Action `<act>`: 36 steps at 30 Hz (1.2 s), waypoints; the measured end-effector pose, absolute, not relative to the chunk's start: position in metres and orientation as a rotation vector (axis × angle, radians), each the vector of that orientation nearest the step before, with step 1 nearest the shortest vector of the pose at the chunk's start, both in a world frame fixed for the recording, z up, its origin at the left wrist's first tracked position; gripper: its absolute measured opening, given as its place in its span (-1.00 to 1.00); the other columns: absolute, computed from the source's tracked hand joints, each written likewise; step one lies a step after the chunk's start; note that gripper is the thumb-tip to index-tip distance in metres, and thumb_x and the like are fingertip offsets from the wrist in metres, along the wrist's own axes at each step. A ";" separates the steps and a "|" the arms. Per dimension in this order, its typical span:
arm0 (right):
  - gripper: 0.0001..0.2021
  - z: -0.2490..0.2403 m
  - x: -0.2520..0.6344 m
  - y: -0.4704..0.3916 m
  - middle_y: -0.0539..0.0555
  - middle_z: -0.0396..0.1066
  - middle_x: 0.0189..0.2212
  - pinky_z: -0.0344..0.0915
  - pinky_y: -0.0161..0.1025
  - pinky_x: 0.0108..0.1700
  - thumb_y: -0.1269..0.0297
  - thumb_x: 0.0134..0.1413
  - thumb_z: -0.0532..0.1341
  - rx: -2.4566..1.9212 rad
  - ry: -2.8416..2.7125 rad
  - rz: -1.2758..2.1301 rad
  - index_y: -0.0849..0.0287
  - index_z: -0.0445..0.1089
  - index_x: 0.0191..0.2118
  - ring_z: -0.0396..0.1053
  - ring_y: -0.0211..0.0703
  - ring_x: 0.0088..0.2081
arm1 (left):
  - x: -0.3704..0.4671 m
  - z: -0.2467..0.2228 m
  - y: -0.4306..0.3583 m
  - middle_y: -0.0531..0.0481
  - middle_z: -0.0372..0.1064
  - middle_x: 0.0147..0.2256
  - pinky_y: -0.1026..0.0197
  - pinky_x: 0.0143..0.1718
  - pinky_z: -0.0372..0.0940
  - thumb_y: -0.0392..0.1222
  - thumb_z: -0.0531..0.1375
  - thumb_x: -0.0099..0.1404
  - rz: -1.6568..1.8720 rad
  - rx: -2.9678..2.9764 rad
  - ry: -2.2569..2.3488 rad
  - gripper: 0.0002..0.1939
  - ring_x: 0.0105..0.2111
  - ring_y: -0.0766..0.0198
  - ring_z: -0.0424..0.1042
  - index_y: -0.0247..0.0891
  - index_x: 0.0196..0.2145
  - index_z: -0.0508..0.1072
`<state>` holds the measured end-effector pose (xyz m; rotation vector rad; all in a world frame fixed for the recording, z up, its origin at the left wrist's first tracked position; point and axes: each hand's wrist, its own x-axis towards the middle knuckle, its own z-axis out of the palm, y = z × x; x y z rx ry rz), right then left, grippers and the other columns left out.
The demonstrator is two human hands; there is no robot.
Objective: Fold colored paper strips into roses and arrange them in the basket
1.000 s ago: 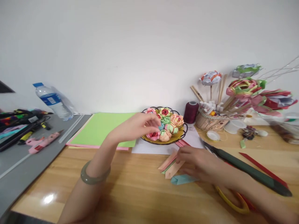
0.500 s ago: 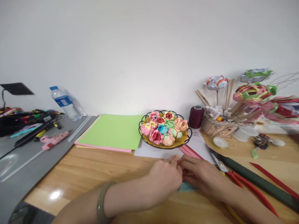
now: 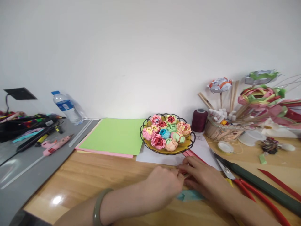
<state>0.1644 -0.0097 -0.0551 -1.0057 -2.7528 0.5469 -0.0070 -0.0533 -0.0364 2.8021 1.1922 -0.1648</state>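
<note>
Over the wooden table's front half, my left hand (image 3: 162, 185) and my right hand (image 3: 204, 175) meet fingertip to fingertip. Both have bent, closed fingers around a small piece, mostly hidden, with a bit of reddish colour showing between them; its kind I cannot make out. A folded light-blue paper strip (image 3: 191, 195) lies on the table just below the fingers. Behind the right hand, pink and red paper strips (image 3: 194, 155) rest on a white sheet (image 3: 152, 157). A black-rimmed yellow basket (image 3: 193, 142) of several small paper flowers (image 3: 158, 141) stands beyond the hands.
Green paper (image 3: 113, 135) tops a stack at left. Red-handled scissors (image 3: 249, 188) and a dark green long tool (image 3: 265, 182) lie at right. Behind are a maroon thread spool (image 3: 199, 121) and a stick-filled basket (image 3: 223, 131). A pink glue gun (image 3: 55, 146) and bottle (image 3: 67, 108) are left.
The whole view has shifted slightly, so things sit a little lower. My hands stay together with small finger movements, and more of the light-blue strip shows below them.
</note>
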 end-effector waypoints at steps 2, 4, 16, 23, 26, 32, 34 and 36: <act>-0.71 -0.055 0.164 -0.009 0.11 0.35 -0.26 0.30 -0.16 -0.25 0.44 0.00 0.15 -1.012 -2.752 0.545 0.07 0.37 -0.12 0.35 -0.07 -0.22 | -0.011 -0.034 -0.054 -0.18 0.44 -0.22 0.20 -0.49 0.29 -0.35 0.07 0.21 -0.089 2.765 1.214 -0.75 -0.34 0.14 0.45 -0.38 -0.13 0.34; -0.74 -0.054 0.163 -0.009 0.09 0.34 -0.28 0.29 -0.19 -0.27 0.43 0.01 0.15 -1.021 -2.731 0.562 0.06 0.38 -0.14 0.34 -0.10 -0.24 | -0.016 -0.028 -0.055 -0.13 0.44 -0.22 0.23 -0.45 0.28 -0.27 0.07 0.24 0.001 2.751 1.225 -0.78 -0.32 0.18 0.45 -0.29 -0.14 0.34; -0.67 -0.047 0.163 -0.012 0.06 0.33 -0.18 0.27 -0.16 -0.23 0.37 -0.02 0.20 -1.005 -2.773 0.691 -0.03 0.34 -0.07 0.33 -0.08 -0.18 | -0.083 0.009 -0.050 0.08 0.45 -0.31 0.31 -0.35 0.24 -0.28 0.00 0.30 0.549 2.414 1.639 -0.84 -0.35 0.34 0.40 -0.20 -0.30 0.37; -0.76 -0.035 0.170 -0.009 0.10 0.37 -0.18 0.31 -0.21 -0.24 0.17 0.10 0.12 -0.903 -2.740 0.635 -0.01 0.38 -0.10 0.37 -0.09 -0.19 | -0.104 0.011 -0.015 -0.03 0.40 -0.14 0.11 -0.06 0.22 -0.31 0.10 0.23 0.600 2.619 1.480 -0.81 -0.05 0.17 0.23 -0.22 -0.18 0.36; -0.76 -0.027 0.175 0.009 0.13 0.40 -0.21 0.32 -0.19 -0.30 0.18 0.15 0.04 -1.017 -2.566 0.356 0.07 0.39 -0.17 0.40 -0.07 -0.24 | -0.099 0.009 0.001 -0.10 0.31 -0.02 0.06 0.05 0.13 -0.33 0.14 0.18 0.427 2.758 1.368 -0.64 0.08 0.09 0.08 -0.27 -0.04 0.30; -0.62 0.001 0.164 0.072 0.21 0.29 -0.03 0.25 -0.05 -0.06 0.32 0.03 0.08 -1.128 -2.557 -0.080 0.22 0.25 0.01 0.26 0.07 -0.02 | -0.091 0.005 0.026 -0.14 0.30 -0.03 0.06 0.00 0.10 -0.21 0.17 0.14 0.106 2.830 1.303 -0.54 0.01 0.06 0.18 -0.25 0.02 0.25; -0.54 0.003 0.156 0.088 0.20 0.25 0.02 0.23 -0.08 -0.02 0.38 -0.04 0.10 -1.146 -2.685 -0.074 0.24 0.21 0.06 0.22 0.05 0.02 | -0.090 0.005 0.032 -0.13 0.32 -0.05 0.07 0.00 0.08 -0.18 0.17 0.14 0.043 2.849 1.275 -0.56 -0.01 0.07 0.20 -0.22 0.00 0.26; -0.50 -0.001 0.148 0.096 0.18 0.26 0.04 0.27 -0.13 -0.09 0.41 -0.10 0.12 -1.208 -2.754 -0.056 0.21 0.21 0.07 0.28 0.03 -0.01 | -0.090 0.005 0.036 -0.10 0.34 -0.08 0.07 0.00 0.06 -0.17 0.16 0.14 0.000 2.863 1.254 -0.58 -0.03 0.08 0.21 -0.21 -0.02 0.28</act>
